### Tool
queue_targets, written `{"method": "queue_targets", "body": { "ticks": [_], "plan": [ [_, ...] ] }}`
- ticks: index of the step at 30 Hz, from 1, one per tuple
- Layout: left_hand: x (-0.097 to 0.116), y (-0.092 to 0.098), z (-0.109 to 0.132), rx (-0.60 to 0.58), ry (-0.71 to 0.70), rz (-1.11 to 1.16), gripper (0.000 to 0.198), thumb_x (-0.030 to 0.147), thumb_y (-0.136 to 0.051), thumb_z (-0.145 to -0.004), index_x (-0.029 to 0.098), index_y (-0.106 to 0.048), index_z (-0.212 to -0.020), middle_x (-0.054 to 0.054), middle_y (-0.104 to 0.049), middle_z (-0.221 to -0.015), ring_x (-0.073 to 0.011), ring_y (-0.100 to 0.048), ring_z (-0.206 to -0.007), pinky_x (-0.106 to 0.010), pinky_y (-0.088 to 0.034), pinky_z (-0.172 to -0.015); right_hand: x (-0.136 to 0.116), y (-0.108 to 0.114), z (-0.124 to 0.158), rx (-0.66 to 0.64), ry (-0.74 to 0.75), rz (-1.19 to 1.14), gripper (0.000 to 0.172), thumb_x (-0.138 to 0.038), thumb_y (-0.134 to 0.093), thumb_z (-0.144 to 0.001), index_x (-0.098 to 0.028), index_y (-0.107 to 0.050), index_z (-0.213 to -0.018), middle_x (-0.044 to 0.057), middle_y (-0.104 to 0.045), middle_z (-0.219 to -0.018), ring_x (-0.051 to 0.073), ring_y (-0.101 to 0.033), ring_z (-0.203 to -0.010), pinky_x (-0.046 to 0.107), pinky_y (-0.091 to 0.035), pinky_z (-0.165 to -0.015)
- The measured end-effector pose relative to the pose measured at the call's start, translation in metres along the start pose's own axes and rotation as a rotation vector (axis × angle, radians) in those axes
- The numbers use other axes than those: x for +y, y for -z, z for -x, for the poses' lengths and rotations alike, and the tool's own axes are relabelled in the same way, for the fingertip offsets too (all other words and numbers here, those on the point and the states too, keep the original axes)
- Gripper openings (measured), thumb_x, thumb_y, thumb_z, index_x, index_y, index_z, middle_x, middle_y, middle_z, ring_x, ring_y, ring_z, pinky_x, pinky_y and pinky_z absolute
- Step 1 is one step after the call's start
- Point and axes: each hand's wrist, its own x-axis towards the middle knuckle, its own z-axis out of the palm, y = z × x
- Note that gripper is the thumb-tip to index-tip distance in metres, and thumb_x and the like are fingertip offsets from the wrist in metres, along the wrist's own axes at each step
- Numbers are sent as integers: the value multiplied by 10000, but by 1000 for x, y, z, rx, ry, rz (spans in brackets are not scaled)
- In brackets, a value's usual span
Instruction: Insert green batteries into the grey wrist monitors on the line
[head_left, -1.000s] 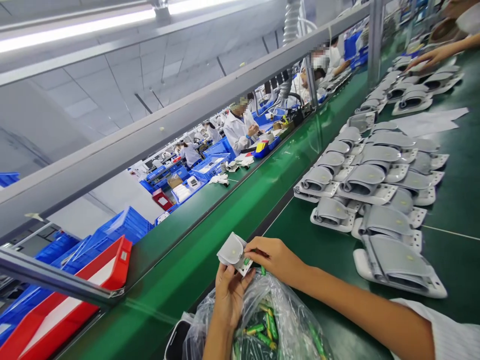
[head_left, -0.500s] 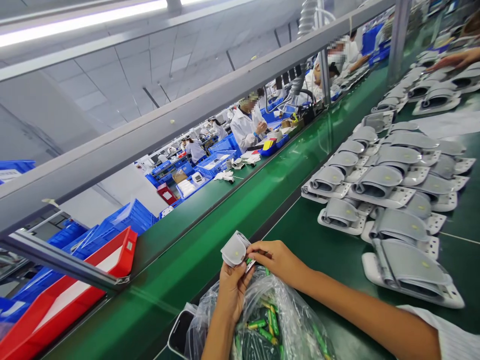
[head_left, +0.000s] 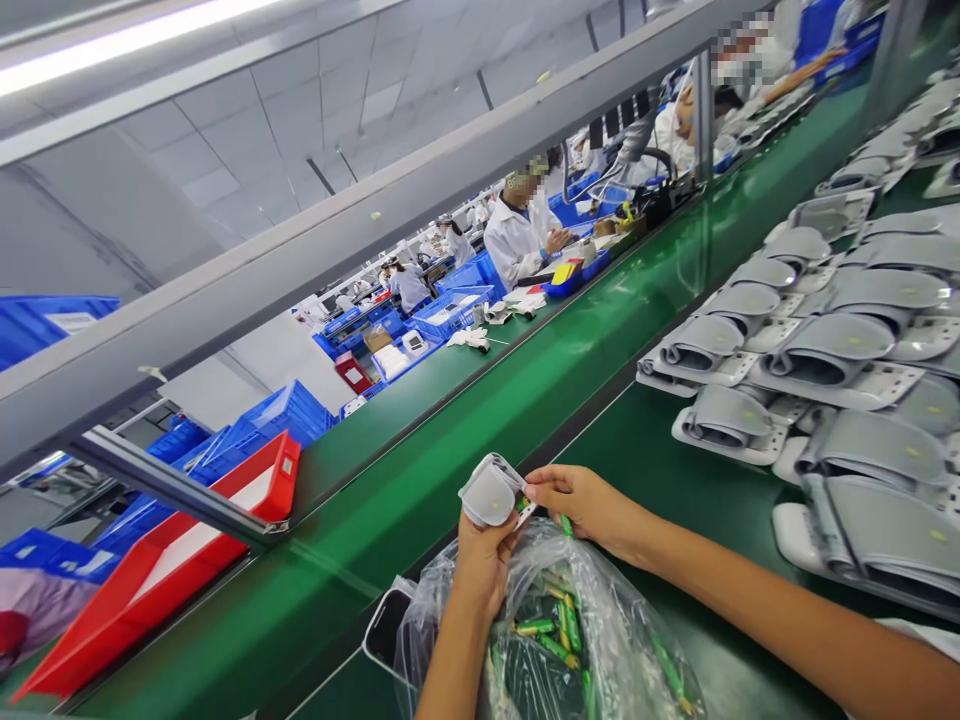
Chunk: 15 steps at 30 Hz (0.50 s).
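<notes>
My left hand [head_left: 482, 560] is wrapped round a wrist blood pressure monitor [head_left: 489, 492] with a rolled grey cuff, holding it up above the bag. My right hand [head_left: 589, 508] is closed, thumb and forefinger at the monitor's white case edge. A green battery [head_left: 566, 525] pokes out beneath its fingers. More green shows inside the case, partly hidden by the fingers. Below both hands lies a clear plastic bag [head_left: 630, 610] with several loose green batteries [head_left: 570, 622] in it.
Rows of similar cuffed monitors [head_left: 832, 345] cover the bench at right. A dark-faced white-rimmed object [head_left: 386, 630] lies left of the bag. Beyond runs a green conveyor belt [head_left: 420, 455], with a red tray [head_left: 172, 560] and a metal frame bar [head_left: 360, 210]. Co-workers in white sit across.
The view has swung a little, so the scene sits further left or right than before. My right hand has drawn slightly away from the monitor, and a green battery now shows under its fingers.
</notes>
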Motion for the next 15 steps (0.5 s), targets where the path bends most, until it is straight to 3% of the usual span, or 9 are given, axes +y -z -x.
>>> {"method": "queue_targets", "body": {
  "ticks": [4, 8, 12, 15],
  "plan": [
    [-2, 2, -1, -19, 6, -12, 682, 188, -1036, -445, 176, -719, -1049, -66, -793, -1031, -218, -751, -907, -371, -641, -876, -4, -2, 4, -87, -31, -25, 589, -586, -938, -573, -168, -702, -913, -62, -538, -683, 52, -371, -518, 211, -197, -428],
    [-2, 4, 1, -47, 15, -43, 682, 203, -1035, -468, 180, -722, -1074, -79, -798, -1055, -228, -755, -937, -349, -631, -859, -3, -1, 4, -95, -15, 57, 444, -497, -878, -655, -176, -694, -901, -61, -546, -705, 62, -419, -515, 221, -224, -432],
    [-7, 8, 1, -51, -1, -84, 736, 206, -1030, -461, 177, -726, -1131, -96, -805, -1067, -224, -761, -902, -326, -620, -832, 6, -1, -1, -63, 46, 129, 228, -299, -773, -738, -171, -659, -887, -47, -592, -747, 64, -463, -519, 219, -267, -449],
    [-11, 10, -2, -62, 2, -144, 741, 216, -1030, -466, 161, -732, -1142, -111, -809, -1068, -229, -763, -894, -317, -615, -825, 13, -1, -3, -41, 101, 185, 183, -164, -732, -749, -165, -642, -909, -43, -622, -794, 54, -492, -547, 199, -328, -489]
  ]
}}
